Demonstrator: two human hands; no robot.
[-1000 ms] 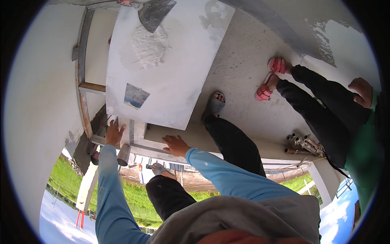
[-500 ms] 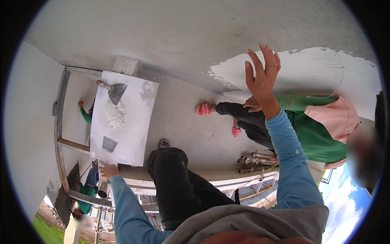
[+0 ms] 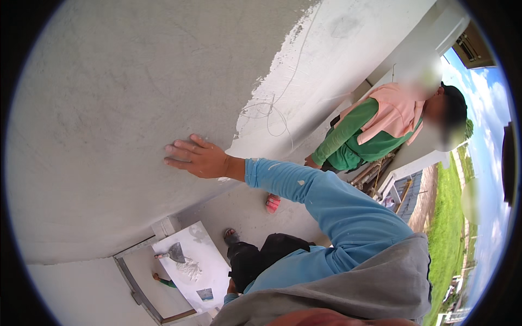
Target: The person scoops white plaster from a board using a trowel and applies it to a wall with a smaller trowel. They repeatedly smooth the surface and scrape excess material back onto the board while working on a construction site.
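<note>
My right hand (image 3: pixel 198 157) lies against the grey plastered wall (image 3: pixel 136 108), fingers stretched out and nothing in them. My left hand (image 3: pixel 232 287) is low beside my dark trousers, near the edge of a white board (image 3: pixel 216 266); its fingers are mostly hidden. On that board are a wide-bladed putty knife (image 3: pixel 176 252), a heap of whitish putty (image 3: pixel 190 269) and a small square grey plate (image 3: pixel 205 294). Just right of my right hand, the grey coat ends in a ragged edge against a whiter wall area (image 3: pixel 321 60).
A co-worker in green with a pink cloth (image 3: pixel 391 108) stands to the right. A loop of thin wire (image 3: pixel 269 111) hangs against the wall. Rusty pipes (image 3: pixel 375 168) lie behind the co-worker. Another person's green-sleeved arm (image 3: pixel 166 281) shows past the board, beside a metal frame (image 3: pixel 136 288).
My right hand has gone from raised with spread fingers to flat on the wall. My view has turned toward the wall, and my left hand is now mostly hidden. The co-worker stands more upright.
</note>
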